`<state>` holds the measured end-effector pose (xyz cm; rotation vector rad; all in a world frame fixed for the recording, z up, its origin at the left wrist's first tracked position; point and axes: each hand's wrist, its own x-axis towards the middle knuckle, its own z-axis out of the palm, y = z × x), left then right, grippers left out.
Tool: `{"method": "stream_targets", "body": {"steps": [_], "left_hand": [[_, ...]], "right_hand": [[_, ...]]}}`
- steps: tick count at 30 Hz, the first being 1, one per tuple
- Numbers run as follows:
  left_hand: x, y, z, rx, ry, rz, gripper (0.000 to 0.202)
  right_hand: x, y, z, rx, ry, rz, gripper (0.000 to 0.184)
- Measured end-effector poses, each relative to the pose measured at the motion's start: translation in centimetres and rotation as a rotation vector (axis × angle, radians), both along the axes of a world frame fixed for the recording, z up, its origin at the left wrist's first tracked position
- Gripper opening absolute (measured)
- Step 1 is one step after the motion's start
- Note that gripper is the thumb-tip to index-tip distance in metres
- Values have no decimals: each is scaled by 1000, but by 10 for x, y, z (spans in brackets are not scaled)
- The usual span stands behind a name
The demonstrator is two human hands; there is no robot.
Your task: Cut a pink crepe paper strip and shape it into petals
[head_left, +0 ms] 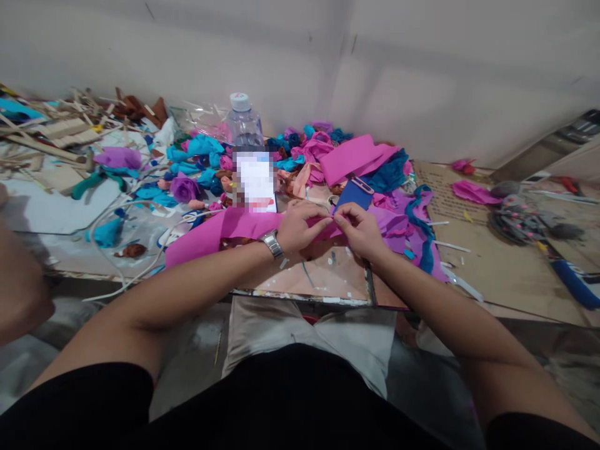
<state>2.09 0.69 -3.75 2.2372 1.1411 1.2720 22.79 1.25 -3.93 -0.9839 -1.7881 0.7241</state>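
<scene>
My left hand (300, 226), with a metal watch (272, 243) on the wrist, and my right hand (359, 230) meet at the middle of the work surface. Both pinch the end of a long magenta paper strip (210, 232) that runs off to the left across the table. The fingers of both hands are curled tight on the strip's end. A blue card with a clip (355, 193) lies just behind my right hand.
A clear water bottle (244, 122) and a phone (255, 181) stand behind the hands. Piles of pink, purple and teal paper scraps and paper flowers (184, 187) cover the table. White wire (126, 250) loops left. Wooden sticks (56, 134) lie far left, a grey bundle (520, 215) right.
</scene>
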Motion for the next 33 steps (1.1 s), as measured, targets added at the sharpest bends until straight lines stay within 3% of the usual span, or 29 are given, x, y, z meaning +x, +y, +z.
{"method": "stream_targets", "body": {"steps": [5, 12, 27, 33], "left_hand": [[-1, 2, -1, -33, -44, 3, 35], [-3, 5, -2, -71, -78, -9, 42], [-2, 3, 2, -70, -122, -106, 47], [-6, 6, 4, -144, -127, -123, 45]], "right_hand": [[3, 3, 3, -2, 3, -4, 36], [4, 2, 1, -119, 52, -14, 36], [5, -1, 8, 46, 9, 6, 35], [4, -2, 10, -3, 3, -10, 36]]}}
